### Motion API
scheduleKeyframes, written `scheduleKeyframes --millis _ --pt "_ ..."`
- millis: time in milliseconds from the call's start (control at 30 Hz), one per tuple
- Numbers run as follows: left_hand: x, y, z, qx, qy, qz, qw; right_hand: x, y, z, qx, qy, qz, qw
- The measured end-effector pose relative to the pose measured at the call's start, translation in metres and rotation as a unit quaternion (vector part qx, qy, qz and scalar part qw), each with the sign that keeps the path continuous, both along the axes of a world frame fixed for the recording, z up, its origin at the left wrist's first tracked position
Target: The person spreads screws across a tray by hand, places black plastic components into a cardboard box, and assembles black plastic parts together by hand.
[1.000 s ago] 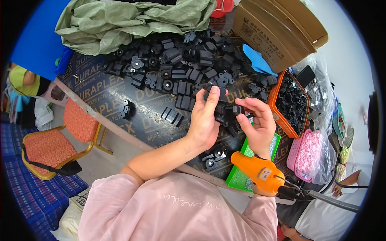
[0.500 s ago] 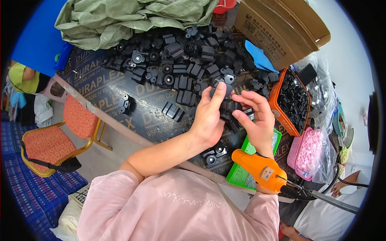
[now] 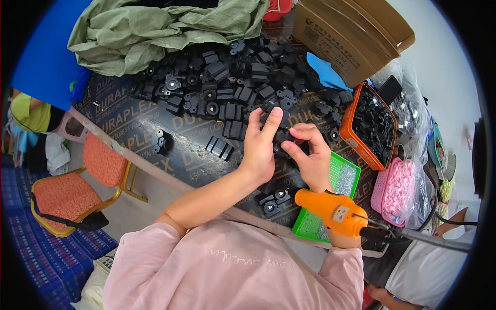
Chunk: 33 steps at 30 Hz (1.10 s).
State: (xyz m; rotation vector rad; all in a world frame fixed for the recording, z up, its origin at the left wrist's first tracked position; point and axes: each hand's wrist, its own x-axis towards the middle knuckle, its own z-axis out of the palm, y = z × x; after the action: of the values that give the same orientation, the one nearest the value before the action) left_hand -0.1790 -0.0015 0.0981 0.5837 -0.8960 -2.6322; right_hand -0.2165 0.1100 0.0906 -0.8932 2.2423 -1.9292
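Observation:
My left hand (image 3: 261, 147) is closed round a black plastic part (image 3: 280, 135), its thumb lying along the top. From the other side, my right hand (image 3: 314, 160) has thumb and forefinger bent in a pinch at the same part. Much of the part is hidden by the fingers. An orange power screwdriver (image 3: 330, 211) hangs over my right forearm. Two round-socketed black parts (image 3: 274, 201) lie near the table edge below my hands. Beyond the hands spreads a heap of similar black plastic housings (image 3: 227, 93).
A green basket (image 3: 356, 181) with small silvery pieces stands by my right wrist. Farther right are an orange tray (image 3: 356, 139) of black pieces and a pink basket (image 3: 380, 194). A cardboard box (image 3: 341, 46) and a green sheet (image 3: 134, 36) sit at the back. Another person (image 3: 429, 258) is at lower right.
Both hands have moved a little left with the black part, and the right hand has come closer to the left. The view has shifted slightly.

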Motion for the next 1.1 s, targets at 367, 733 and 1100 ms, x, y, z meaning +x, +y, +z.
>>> scheduleKeyframes --millis 367,733,1100 --pt "0.021 -0.036 -0.018 -0.008 0.037 -0.153 0.988 0.078 0.072 0.047 -0.008 -0.265 -0.040 0.964" --pt "0.059 -0.015 -0.036 0.041 -0.054 -0.275 0.959 0.069 0.098 0.033 -0.385 -0.010 -0.071 0.920" --pt "0.104 0.033 -0.060 -0.136 -0.011 -0.610 0.781 0.034 0.111 -0.010 -0.220 0.074 -0.175 0.957"
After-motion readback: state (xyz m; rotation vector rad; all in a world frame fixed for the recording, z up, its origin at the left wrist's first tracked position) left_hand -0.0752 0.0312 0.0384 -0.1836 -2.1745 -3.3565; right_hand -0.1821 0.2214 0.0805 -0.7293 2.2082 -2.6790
